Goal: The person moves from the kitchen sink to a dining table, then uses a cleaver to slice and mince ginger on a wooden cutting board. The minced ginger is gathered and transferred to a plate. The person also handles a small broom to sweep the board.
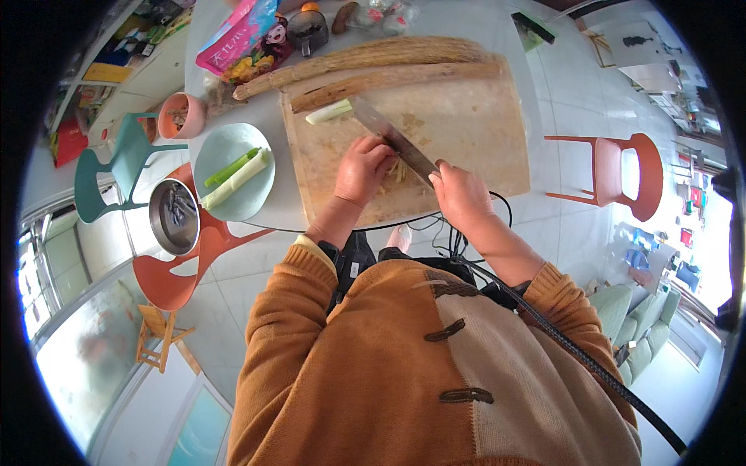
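My right hand (460, 195) grips the handle end of a kitchen knife (402, 140). Its broad blade slants up and left across a wooden cutting board (478, 134). Close against the blade is my left hand (364, 166), fingers bent down toward the board; whether they pinch something is hidden. Thin pale-yellow slivers (399, 173) lie under the fingers and beside the blade. A short white-green scallion piece (329, 112) rests near the blade's tip. Left of the board, a pale blue plate (256, 140) bears a white scallion stalk (236, 180) and a green one (232, 167).
Two long straw-brown pieces (379, 58) lie along the board's far side. Behind stand a pink printed bag (239, 41), a dark cup (309, 35) and clear plastic bags (387, 17). A pink bin (182, 115) and a metal bowl (173, 242) are left; black cables hang by the table's near edge.
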Motion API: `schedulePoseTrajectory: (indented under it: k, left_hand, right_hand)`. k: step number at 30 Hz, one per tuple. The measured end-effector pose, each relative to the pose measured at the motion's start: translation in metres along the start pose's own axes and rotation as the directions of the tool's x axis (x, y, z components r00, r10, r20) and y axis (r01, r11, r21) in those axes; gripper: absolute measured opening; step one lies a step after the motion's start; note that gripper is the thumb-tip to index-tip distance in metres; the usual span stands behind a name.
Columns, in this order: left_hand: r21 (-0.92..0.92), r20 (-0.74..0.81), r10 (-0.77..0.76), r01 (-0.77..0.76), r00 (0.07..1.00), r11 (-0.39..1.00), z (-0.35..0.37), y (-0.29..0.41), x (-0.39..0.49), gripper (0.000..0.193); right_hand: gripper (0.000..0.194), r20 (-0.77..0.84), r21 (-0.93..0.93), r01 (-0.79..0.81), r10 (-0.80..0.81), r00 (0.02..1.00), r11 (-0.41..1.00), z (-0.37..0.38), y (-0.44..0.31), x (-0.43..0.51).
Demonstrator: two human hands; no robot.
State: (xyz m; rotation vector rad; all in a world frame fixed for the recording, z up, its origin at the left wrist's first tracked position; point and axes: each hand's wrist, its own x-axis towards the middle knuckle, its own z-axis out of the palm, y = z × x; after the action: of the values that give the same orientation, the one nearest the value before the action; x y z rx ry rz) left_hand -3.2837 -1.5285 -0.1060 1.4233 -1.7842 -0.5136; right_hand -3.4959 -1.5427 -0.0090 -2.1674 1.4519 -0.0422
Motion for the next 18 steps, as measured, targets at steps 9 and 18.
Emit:
schedulePoseTrajectory:
  k: [9, 18]
  left_hand:
    - [0.184, 0.005, -0.044, 0.042, 0.999, 0.982, -0.008, 0.027, -0.009, 0.044]
    - [0.004, -0.039, -0.096, 0.096, 0.995, 0.995, 0.005, 0.021, -0.016, 0.033]
  right_hand:
    - [0.022, -0.02, -0.01, -0.022, 0.022, 1.0, 1.0, 0.007, 0.002, -0.002]
    - [0.023, -0.058, -0.03, -0.015, 0.013, 0.998, 0.999, 0.013, 0.001, -0.003]
